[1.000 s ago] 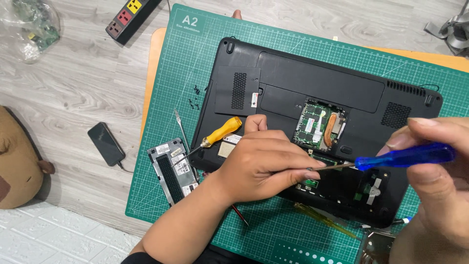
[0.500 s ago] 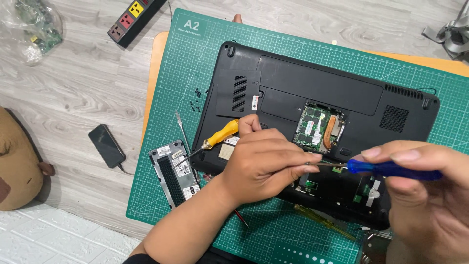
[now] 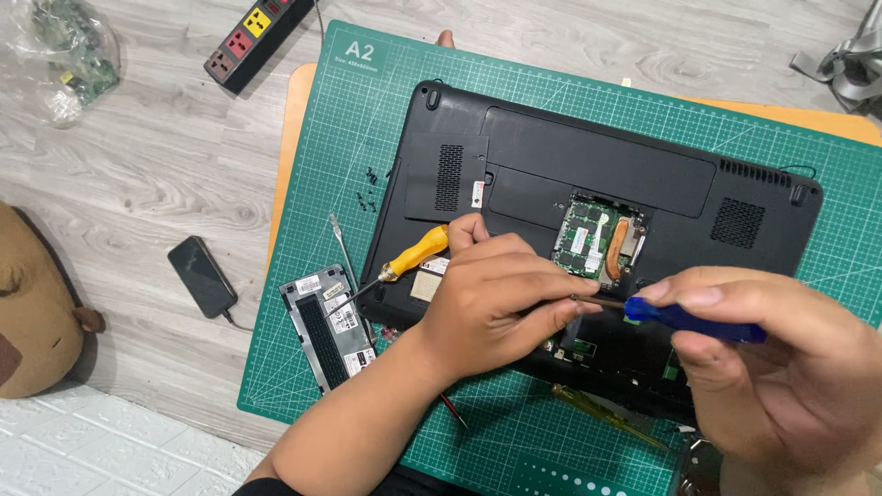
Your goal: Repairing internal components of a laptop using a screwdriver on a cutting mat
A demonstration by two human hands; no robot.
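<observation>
You are holding a blue-handled screwdriver point(image 3: 691, 318) in your right hand point(image 3: 781, 367), its fingers point(image 3: 684, 296) closed tight around the handle, while the thin shaft is pointing left over the open bay of the upturned black laptop point(image 3: 606, 174). Your left hand point(image 3: 496, 303) is resting on the laptop's base, its fingers point(image 3: 542, 287) curled and pinching at the tip of the shaft; whether they are gripping a screw there, you cannot tell. The laptop is lying on a green cutting mat point(image 3: 386, 110), with a green circuit board point(image 3: 588, 241) showing in the uncovered bay. A yellow-handled screwdriver point(image 3: 409, 259) is lying half on the laptop's left edge, just beside your left hand. A removed cover panel point(image 3: 329, 323) is sitting on the mat to the left, and small black screws point(image 3: 369, 188) are lying near it. On the wooden floor point(image 3: 147, 156) a dark phone point(image 3: 202, 276) and a power strip point(image 3: 257, 37) are lying well apart.
</observation>
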